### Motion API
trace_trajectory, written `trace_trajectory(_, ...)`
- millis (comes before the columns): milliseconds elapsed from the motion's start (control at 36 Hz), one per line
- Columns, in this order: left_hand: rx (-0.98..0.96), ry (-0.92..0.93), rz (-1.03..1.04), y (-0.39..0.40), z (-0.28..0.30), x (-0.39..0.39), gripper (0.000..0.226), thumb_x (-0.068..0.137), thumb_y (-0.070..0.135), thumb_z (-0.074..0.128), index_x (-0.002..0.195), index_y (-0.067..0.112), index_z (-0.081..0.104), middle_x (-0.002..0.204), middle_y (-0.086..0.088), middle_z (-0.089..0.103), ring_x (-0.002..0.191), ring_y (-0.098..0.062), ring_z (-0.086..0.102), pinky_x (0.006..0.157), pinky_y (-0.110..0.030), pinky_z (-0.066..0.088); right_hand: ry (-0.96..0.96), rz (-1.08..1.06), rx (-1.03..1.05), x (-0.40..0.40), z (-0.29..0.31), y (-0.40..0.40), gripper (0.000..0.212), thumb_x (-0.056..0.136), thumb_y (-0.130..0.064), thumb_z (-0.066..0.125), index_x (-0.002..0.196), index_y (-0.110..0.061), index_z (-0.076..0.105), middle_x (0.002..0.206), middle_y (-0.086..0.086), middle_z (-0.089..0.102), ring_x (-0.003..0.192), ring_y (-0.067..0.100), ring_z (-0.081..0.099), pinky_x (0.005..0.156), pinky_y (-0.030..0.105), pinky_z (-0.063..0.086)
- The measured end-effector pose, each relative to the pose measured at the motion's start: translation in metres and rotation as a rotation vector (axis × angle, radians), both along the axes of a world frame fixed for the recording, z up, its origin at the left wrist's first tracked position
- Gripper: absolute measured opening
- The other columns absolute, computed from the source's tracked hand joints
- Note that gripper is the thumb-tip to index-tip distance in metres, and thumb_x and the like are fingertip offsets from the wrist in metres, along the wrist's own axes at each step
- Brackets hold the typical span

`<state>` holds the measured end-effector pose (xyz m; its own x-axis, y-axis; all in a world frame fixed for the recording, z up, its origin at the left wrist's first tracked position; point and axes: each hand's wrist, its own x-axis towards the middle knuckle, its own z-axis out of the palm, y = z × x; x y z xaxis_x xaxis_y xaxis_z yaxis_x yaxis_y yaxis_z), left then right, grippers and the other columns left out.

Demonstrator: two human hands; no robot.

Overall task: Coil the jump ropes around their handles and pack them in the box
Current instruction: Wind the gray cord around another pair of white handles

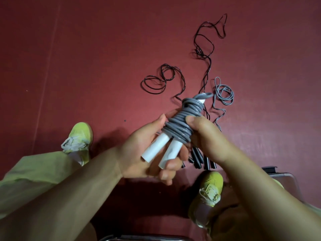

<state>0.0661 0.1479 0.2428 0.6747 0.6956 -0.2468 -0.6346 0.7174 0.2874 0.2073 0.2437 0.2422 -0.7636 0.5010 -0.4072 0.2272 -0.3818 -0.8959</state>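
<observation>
A grey jump rope [180,126] is wound in many turns around its two white handles [157,148], which lie side by side. My left hand [147,153] cups the handles from below. My right hand [206,136] grips the coil, thumb pressed on the turns. A short loop of grey cord sticks out at the far end. On the red floor beyond lie two loose black ropes [163,79] and a thinner loose grey rope [223,94]. Their dark handles [198,157] show under my hands.
My two yellow-green shoes [79,138] stand on the red floor, one at the left and one [211,186] at the lower right. A box's clear edge [284,174] with a dark latch shows at the right, behind my right forearm. A metal rim runs along the bottom edge.
</observation>
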Motion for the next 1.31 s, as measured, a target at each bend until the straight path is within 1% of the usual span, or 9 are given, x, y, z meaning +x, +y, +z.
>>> trace_trajectory(139,-0.163,0.389,0.085,0.004,-0.008,-0.003,0.076,0.071,0.075,0.051,0.091,0.002,0.061,0.074,-0.014,0.046,0.05,-0.022,0.046,0.046,-0.029,0.044,-0.172,0.099,0.116,0.003,-0.002,0.003,0.033,0.092,-0.044,0.04,0.083,-0.014,0.045,0.054,-0.01,0.044,0.048,0.008,0.033,0.045,0.021,0.024)
trace_trajectory(222,-0.151,0.658,0.123,0.005,-0.006,0.002,0.068,0.072,0.069,0.036,0.084,0.005,0.055,0.066,-0.008,0.048,0.046,-0.018,0.046,0.05,-0.028,0.037,-0.268,0.126,0.164,0.002,0.001,0.002,0.045,0.103,-0.037,0.034,0.088,0.003,0.049,0.056,-0.003,0.04,0.048,0.012,0.031,0.044,0.016,0.025)
trace_trajectory(611,0.015,1.22,0.044,0.005,-0.005,0.001,0.072,0.079,0.076,0.029,0.069,0.009,0.054,0.056,-0.005,0.051,0.043,-0.015,0.044,0.045,-0.021,0.038,-0.457,0.248,0.285,0.001,-0.001,0.001,0.045,0.1,-0.051,0.024,0.079,-0.015,0.04,0.056,-0.002,0.03,0.044,0.008,0.024,0.041,0.016,0.023)
trace_trajectory(722,0.097,1.434,0.005,0.003,-0.012,-0.003,0.081,0.059,0.086,0.029,0.073,0.011,0.056,0.061,0.001,0.053,0.055,-0.018,0.048,0.065,-0.03,0.043,-0.465,0.208,0.111,0.004,0.0,0.001,0.047,0.091,-0.068,0.029,0.082,-0.023,0.038,0.062,0.0,0.025,0.053,0.014,0.017,0.049,0.029,0.013)
trace_trajectory(861,0.175,1.777,-0.052,0.006,-0.01,-0.008,0.052,0.077,0.069,0.043,0.077,0.017,0.052,0.074,0.004,0.054,0.073,-0.018,0.052,0.068,-0.032,0.04,-0.565,0.158,0.081,0.006,0.002,0.003,0.057,0.079,-0.079,0.035,0.07,-0.027,0.055,0.066,0.0,0.037,0.054,0.014,0.027,0.05,0.025,0.021)
trace_trajectory(944,0.186,1.795,-0.055,0.007,-0.008,-0.008,0.052,0.073,0.07,0.043,0.08,0.02,0.053,0.075,0.007,0.054,0.072,-0.016,0.051,0.065,-0.032,0.039,-0.527,0.104,0.034,0.003,0.003,0.003,0.056,0.084,-0.074,0.038,0.079,-0.022,0.058,0.062,-0.002,0.033,0.051,0.013,0.024,0.046,0.025,0.02)
trace_trajectory(1056,0.16,1.744,0.006,0.005,-0.008,-0.006,0.062,0.06,0.079,0.047,0.085,0.023,0.055,0.079,0.007,0.058,0.076,-0.016,0.056,0.073,-0.035,0.046,-0.44,0.016,-0.025,0.0,0.004,0.001,0.054,0.089,-0.061,0.043,0.047,-0.027,0.053,0.06,-0.001,0.023,0.052,0.014,0.015,0.048,0.029,0.012)
trace_trajectory(1167,0.21,1.743,0.022,0.004,-0.005,-0.003,0.051,0.066,0.065,0.057,0.081,0.017,0.048,0.069,0.008,0.051,0.062,-0.011,0.046,0.057,-0.03,0.035,-0.382,-0.051,-0.015,-0.003,0.005,-0.001,0.046,0.08,-0.054,0.046,0.044,-0.025,0.044,0.053,-0.006,0.023,0.047,0.012,0.015,0.045,0.027,0.013)
trace_trajectory(1306,0.071,1.228,0.188,0.005,0.0,-0.004,0.046,0.061,0.059,0.069,0.073,0.017,0.057,0.06,0.012,0.056,0.063,-0.009,0.049,0.06,-0.021,0.04,-0.225,-0.103,0.024,-0.005,0.008,-0.001,0.022,0.074,-0.037,0.044,0.062,-0.024,0.03,0.051,-0.004,0.021,0.041,0.008,0.017,0.039,0.02,0.018)
